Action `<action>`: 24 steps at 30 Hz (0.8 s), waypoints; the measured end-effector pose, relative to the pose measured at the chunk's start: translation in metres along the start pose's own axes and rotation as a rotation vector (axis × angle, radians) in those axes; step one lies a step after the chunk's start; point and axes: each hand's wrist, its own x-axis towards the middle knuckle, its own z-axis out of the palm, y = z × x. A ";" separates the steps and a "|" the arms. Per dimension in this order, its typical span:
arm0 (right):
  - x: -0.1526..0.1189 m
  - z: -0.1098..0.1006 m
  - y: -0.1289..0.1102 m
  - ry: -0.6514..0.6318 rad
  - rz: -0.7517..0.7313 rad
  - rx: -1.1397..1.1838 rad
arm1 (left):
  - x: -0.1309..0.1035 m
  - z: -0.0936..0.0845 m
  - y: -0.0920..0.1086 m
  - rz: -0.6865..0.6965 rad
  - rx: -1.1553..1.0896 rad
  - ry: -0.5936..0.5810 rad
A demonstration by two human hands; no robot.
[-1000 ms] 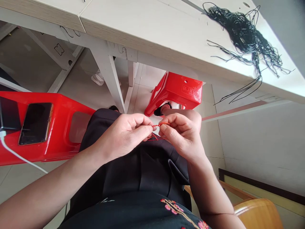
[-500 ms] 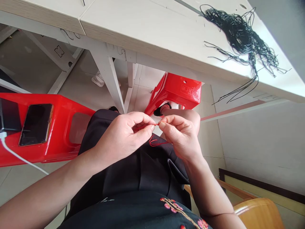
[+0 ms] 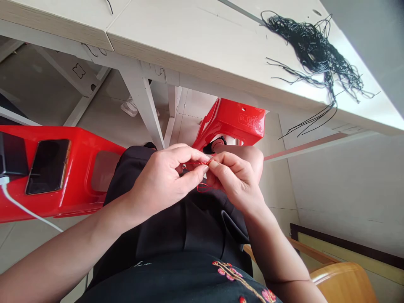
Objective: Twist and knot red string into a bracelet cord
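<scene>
A thin red cord (image 3: 202,187) runs between my two hands above my lap, with a loose loop hanging below the fingers. My left hand (image 3: 172,170) pinches it between thumb and forefinger; part of the cord shows inside the curl of the fingers. Right beside it, my right hand (image 3: 235,174) is closed on the same cord, thumb against forefinger. The fingertips of both hands nearly touch. Whatever knot or twist lies between the fingertips is too small and too covered to make out.
Ahead is a pale table (image 3: 189,42) with a tangled bundle of black cords (image 3: 315,50) hanging partly over its edge. On the left, a red stool (image 3: 78,168) bears a phone (image 3: 48,166) and a white cable (image 3: 28,210). Another red stool (image 3: 243,120) stands under the table.
The fingertips have shifted slightly against each other, and more of the red cord shows between the left fingers. The hanging loop below appears smaller. The view has moved a little.
</scene>
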 end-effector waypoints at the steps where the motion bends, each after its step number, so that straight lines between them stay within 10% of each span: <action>1: 0.000 0.000 0.000 -0.001 -0.030 -0.045 | 0.000 0.000 0.000 0.027 0.034 0.011; 9: -0.002 0.005 -0.002 0.128 -0.281 -0.358 | 0.004 0.001 0.001 0.079 0.162 0.033; 16: 0.007 -0.012 0.000 0.148 -0.122 -0.143 | 0.013 -0.011 -0.014 -0.277 -0.123 -0.163; 24: 0.013 -0.035 0.007 0.239 -0.008 -0.074 | 0.020 -0.047 -0.030 -0.437 -0.157 -0.090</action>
